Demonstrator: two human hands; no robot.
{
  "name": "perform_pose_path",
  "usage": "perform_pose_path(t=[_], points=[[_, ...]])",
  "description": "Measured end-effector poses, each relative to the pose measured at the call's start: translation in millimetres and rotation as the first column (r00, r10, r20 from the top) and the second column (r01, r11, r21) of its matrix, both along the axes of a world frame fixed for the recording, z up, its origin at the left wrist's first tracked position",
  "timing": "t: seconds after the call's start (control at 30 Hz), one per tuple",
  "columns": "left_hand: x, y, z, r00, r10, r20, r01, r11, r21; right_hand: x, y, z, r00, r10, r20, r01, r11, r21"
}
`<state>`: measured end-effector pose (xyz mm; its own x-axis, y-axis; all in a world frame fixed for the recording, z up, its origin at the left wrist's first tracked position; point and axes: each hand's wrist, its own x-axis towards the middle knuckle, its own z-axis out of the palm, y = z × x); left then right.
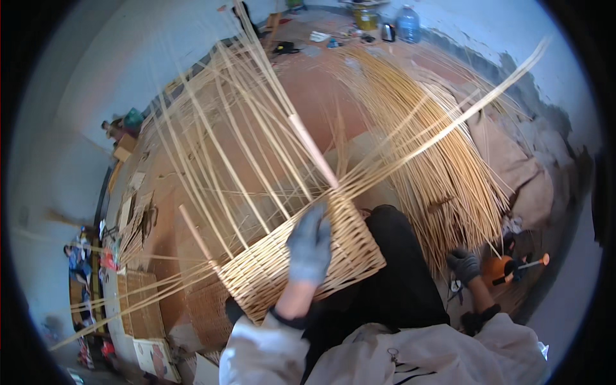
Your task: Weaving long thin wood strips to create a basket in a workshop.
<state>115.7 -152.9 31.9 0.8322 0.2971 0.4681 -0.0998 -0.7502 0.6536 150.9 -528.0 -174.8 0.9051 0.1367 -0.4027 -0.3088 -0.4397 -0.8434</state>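
A partly woven wicker basket (256,276) lies tilted across my lap, with long pale stakes standing up from its far edge and loose rods trailing off both sides. Across its woven face lies my left hand (309,247) in a grey glove, its blurred fingers bent at the upper edge and gripping the basket. Out to the right, my gloved right hand (463,264) is low by the near ends of a large bundle of willow rods (443,186). Its fingers look curled, but what is in them is hidden. Just below it are small dark-handled shears (455,289).
An orange object (500,269) and an orange-tipped tool (532,263) lie right of my right hand. Brown cloth (507,151) lies beside the rods. Cardboard boxes (140,301) stand at left. A water jug (407,24), kettle (388,32) and yellow bucket (366,18) stand by the far wall.
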Motion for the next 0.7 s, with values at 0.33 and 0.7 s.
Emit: perform_pose_path(t=[0.33, 0.7], points=[[35, 3, -16, 0.989, 0.148, -0.021, -0.139, 0.961, 0.240, -39, 203, 188, 0.375, 0.461, 0.804, -0.558, 0.805, -0.202], [-139, 146, -80, 0.885, 0.462, 0.046, -0.281, 0.611, -0.740, -54, 340, 234, 0.255, 0.662, 0.705, -0.791, 0.562, -0.241]])
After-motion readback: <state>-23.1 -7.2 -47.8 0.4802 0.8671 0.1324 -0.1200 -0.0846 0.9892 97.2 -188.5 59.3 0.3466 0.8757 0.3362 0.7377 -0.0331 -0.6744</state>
